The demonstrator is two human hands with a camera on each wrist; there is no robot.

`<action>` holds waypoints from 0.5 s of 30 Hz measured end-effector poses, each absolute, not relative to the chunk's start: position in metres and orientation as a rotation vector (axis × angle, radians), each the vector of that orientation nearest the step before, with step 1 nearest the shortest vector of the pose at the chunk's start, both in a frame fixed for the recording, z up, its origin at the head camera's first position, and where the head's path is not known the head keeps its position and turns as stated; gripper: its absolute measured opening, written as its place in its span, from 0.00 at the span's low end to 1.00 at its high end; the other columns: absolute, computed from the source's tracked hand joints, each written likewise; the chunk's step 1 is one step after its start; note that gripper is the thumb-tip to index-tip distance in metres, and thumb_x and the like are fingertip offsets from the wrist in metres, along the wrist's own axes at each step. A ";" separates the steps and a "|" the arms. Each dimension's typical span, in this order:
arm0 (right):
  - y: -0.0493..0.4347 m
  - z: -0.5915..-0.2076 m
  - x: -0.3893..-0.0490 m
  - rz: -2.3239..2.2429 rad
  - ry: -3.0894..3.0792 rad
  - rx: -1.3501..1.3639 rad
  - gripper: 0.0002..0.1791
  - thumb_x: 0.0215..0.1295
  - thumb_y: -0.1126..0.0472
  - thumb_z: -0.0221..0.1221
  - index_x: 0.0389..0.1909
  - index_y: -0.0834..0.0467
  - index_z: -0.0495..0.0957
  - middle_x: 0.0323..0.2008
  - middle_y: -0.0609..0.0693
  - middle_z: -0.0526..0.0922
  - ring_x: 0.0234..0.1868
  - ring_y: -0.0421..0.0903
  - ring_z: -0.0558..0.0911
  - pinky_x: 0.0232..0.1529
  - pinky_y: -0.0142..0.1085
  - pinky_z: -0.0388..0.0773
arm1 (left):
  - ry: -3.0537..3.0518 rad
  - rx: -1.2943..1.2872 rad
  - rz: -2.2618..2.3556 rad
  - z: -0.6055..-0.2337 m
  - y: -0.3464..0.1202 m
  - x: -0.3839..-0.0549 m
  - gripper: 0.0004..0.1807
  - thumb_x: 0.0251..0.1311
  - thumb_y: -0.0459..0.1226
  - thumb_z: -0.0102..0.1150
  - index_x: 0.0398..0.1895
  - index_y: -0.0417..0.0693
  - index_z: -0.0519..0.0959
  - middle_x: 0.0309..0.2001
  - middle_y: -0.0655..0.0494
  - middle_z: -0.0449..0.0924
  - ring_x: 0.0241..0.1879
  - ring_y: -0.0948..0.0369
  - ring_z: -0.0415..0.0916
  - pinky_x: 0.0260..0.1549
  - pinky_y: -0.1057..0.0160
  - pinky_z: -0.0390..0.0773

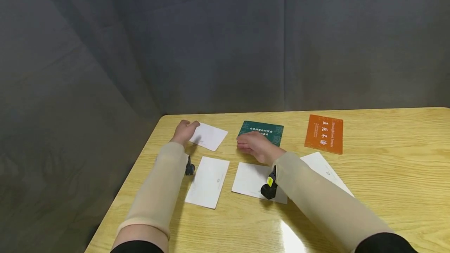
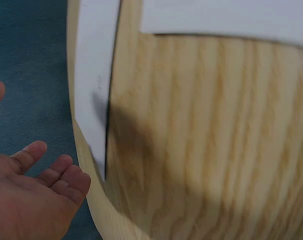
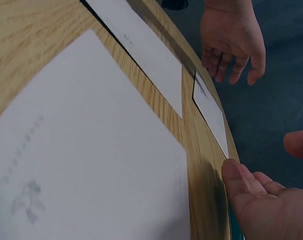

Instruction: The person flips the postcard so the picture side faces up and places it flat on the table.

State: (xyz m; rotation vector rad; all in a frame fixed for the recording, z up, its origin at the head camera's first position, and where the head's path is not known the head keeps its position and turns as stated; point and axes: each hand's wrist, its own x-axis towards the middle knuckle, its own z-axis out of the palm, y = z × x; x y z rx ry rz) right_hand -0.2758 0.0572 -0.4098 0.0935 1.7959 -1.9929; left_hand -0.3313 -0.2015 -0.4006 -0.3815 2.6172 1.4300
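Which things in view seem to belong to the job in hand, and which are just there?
Likely the job:
- left hand, by the far-left white card
- right hand, over the green card
- perhaps the orange card and three nearer white cards

Just there:
- table
- dark curtain
- wrist cameras

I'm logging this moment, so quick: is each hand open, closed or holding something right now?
Left hand: open, holding nothing, near a white card.
Right hand: open, holding nothing, near the green card.

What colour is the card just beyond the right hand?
The card is dark green, clearest in head view.
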 end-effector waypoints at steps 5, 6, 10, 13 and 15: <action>0.050 -0.411 -0.277 -1.976 1.794 0.078 0.30 0.79 0.64 0.52 0.74 0.74 0.57 0.69 0.66 0.68 0.69 0.57 0.72 0.69 0.44 0.69 | 2.642 -0.365 1.341 -0.402 -0.207 -0.330 0.41 0.75 0.50 0.45 0.81 0.37 0.49 0.80 0.38 0.48 0.78 0.41 0.49 0.73 0.43 0.56; 0.049 -0.412 -0.277 -1.974 1.796 0.081 0.30 0.79 0.64 0.52 0.74 0.74 0.58 0.68 0.66 0.68 0.69 0.57 0.72 0.69 0.44 0.69 | 2.648 -0.359 1.329 -0.402 -0.208 -0.331 0.41 0.75 0.50 0.45 0.81 0.37 0.49 0.80 0.37 0.48 0.78 0.41 0.49 0.73 0.43 0.56; 0.045 -0.415 -0.277 -1.970 1.795 0.115 0.26 0.79 0.65 0.51 0.72 0.73 0.61 0.67 0.66 0.70 0.67 0.56 0.73 0.69 0.43 0.70 | 2.649 -0.370 1.299 -0.406 -0.212 -0.332 0.40 0.75 0.51 0.43 0.81 0.36 0.50 0.80 0.37 0.49 0.78 0.41 0.49 0.73 0.44 0.56; 0.042 -0.416 -0.278 -1.961 1.807 0.125 0.26 0.79 0.67 0.51 0.72 0.73 0.62 0.67 0.65 0.70 0.67 0.56 0.74 0.67 0.43 0.71 | 2.694 -0.387 1.257 -0.409 -0.213 -0.334 0.39 0.76 0.51 0.41 0.79 0.34 0.55 0.78 0.37 0.54 0.76 0.41 0.52 0.73 0.45 0.57; 0.040 -0.416 -0.279 -1.956 1.816 0.132 0.27 0.79 0.68 0.52 0.73 0.72 0.61 0.68 0.65 0.70 0.66 0.55 0.75 0.67 0.42 0.72 | 2.727 -0.401 1.241 -0.411 -0.213 -0.336 0.38 0.76 0.51 0.40 0.78 0.33 0.57 0.76 0.36 0.58 0.75 0.41 0.55 0.73 0.46 0.57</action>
